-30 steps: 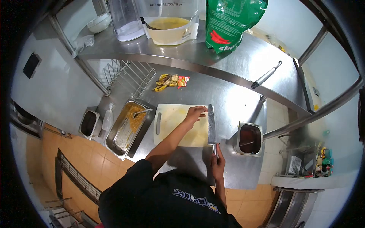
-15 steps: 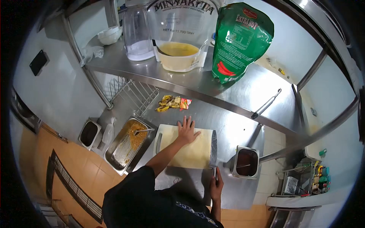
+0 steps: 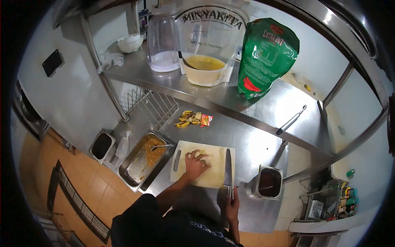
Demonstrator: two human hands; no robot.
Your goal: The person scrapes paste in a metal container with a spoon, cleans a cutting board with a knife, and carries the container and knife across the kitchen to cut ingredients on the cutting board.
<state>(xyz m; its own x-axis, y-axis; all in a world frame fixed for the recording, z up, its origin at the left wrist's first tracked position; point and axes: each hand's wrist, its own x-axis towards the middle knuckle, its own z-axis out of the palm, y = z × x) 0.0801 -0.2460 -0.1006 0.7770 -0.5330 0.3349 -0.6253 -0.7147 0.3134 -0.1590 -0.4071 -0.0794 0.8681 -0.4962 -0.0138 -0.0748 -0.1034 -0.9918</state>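
My left hand [image 3: 196,165] is over the middle of the cream cutting board [image 3: 218,154], fingers bent and slightly apart, with nothing visible in them. At the board's right side lies the broad blade of a knife [image 3: 228,168], pointing away from me. My right hand [image 3: 232,202] is wrapped round its handle, just below the board's near edge. Left of the board stands a metal tray [image 3: 138,166] with orange-brown food and a utensil in it.
A metal shelf [image 3: 164,86] crosses above the table, holding a clear oil pouch [image 3: 205,49] and a green pouch [image 3: 267,57]. A metal container [image 3: 269,182] of dark red contents stands right. Yellow-brown peels [image 3: 189,118] lie behind the board.
My left hand has moved from the board's right side, through a flat spread, to its middle with bent fingers. The knife has shifted slightly inward onto the board. The camera view has tilted up.
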